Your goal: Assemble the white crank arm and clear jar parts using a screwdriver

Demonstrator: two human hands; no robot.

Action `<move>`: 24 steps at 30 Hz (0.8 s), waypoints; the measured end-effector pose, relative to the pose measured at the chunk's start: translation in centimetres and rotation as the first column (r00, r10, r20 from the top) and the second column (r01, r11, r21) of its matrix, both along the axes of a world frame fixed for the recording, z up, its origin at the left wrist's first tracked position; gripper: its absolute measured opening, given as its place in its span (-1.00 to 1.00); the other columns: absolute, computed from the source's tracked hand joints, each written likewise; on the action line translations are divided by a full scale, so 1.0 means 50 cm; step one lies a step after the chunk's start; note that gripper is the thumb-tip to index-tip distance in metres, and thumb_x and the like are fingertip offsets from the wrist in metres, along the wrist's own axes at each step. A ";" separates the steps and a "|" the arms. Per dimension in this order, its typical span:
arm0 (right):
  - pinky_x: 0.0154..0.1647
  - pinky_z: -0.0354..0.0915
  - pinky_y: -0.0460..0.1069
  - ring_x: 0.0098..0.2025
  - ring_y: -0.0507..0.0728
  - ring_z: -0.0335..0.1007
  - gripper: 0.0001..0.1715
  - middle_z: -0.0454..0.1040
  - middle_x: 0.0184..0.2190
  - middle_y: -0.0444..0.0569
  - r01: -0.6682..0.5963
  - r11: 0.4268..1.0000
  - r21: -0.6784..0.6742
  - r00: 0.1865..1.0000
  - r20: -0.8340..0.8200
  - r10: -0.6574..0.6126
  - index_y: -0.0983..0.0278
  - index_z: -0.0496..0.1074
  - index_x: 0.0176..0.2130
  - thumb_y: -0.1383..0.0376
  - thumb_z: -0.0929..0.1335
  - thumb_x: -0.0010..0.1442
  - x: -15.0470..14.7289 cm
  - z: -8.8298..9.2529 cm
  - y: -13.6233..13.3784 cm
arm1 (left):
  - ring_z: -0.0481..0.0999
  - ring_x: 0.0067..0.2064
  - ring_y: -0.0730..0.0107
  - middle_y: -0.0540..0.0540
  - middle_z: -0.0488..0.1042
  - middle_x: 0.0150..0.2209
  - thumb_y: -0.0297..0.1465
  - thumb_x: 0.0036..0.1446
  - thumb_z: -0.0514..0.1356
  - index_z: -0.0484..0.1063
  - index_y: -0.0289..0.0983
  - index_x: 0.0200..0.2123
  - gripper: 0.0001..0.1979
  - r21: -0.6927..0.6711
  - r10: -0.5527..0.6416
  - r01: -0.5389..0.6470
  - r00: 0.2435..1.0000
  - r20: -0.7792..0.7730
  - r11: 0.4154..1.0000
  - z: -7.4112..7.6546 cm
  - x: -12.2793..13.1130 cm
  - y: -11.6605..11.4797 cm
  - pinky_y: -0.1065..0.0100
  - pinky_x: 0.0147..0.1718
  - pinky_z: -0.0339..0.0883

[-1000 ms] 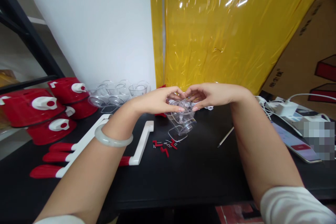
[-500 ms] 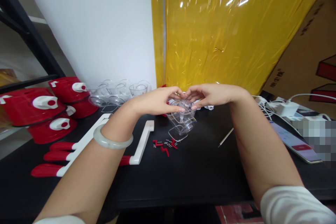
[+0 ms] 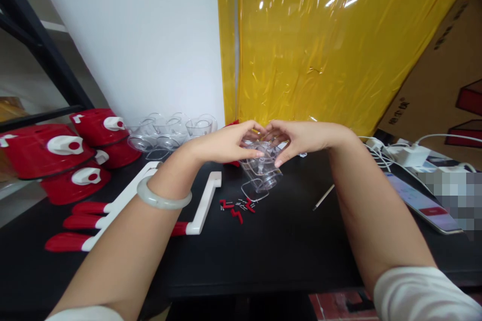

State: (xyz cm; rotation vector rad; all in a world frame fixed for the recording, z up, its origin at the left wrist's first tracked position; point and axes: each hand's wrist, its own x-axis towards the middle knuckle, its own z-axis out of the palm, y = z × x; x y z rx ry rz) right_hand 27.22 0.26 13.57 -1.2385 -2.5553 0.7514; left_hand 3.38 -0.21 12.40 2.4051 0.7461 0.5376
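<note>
At the back of the black bench [image 3: 286, 256], the left hand [image 3: 235, 143] and the right hand [image 3: 306, 139] are holding a clear plastic cup [image 3: 261, 166].
Both are curling around its top; the right thumb [image 3: 283, 155] is sitting lower than a moment ago, so the grip is probably being adjusted.

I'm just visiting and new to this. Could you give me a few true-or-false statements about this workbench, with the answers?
1. Both the left hand and the right hand are on clear plastic pieces. True.
2. The pale bracelet is on the right arm. False: it is on the left arm.
3. Small red parts lie on the black table. True.
4. The device with a lit screen lies by the left arm. False: it lies beyond the right arm, near white cables.
5. The thin stick touches the small red parts. False: it lies apart from them, near the right forearm.
</note>
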 end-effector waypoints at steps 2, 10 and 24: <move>0.01 0.39 0.09 0.00 0.27 0.46 -0.07 0.52 -0.01 0.02 -0.002 1.000 -0.006 1.000 0.007 0.002 0.16 0.31 0.14 0.00 0.55 -0.17 -0.004 0.000 -0.003 | 0.47 0.14 0.16 -0.22 0.45 0.12 -0.32 0.11 0.30 0.28 -0.23 0.08 -0.52 -0.001 -0.022 0.022 0.999 0.032 1.000 -0.004 0.000 0.005 0.13 0.08 0.35; 0.13 0.34 0.11 0.13 0.26 0.40 -0.08 0.43 0.13 0.04 -0.038 0.999 0.030 0.994 -0.101 0.041 0.16 0.28 0.16 0.03 0.54 -0.13 -0.015 -0.002 -0.007 | 0.45 0.15 0.13 -0.25 0.42 0.14 -0.34 0.09 0.31 0.27 -0.22 0.09 -0.50 -0.015 -0.022 0.023 0.995 0.096 1.000 -0.006 -0.002 0.009 0.11 0.07 0.34; 0.13 0.33 0.14 0.12 0.24 0.40 0.02 0.40 0.14 0.11 -0.090 0.989 0.117 0.975 -0.193 0.112 0.19 0.16 0.20 0.11 0.57 -0.15 -0.008 -0.014 0.003 | 0.40 0.19 0.11 -0.24 0.38 0.14 -0.35 0.11 0.30 0.28 -0.22 0.04 -0.56 0.104 -0.006 -0.020 0.970 0.244 0.994 -0.016 0.008 0.016 0.06 0.10 0.35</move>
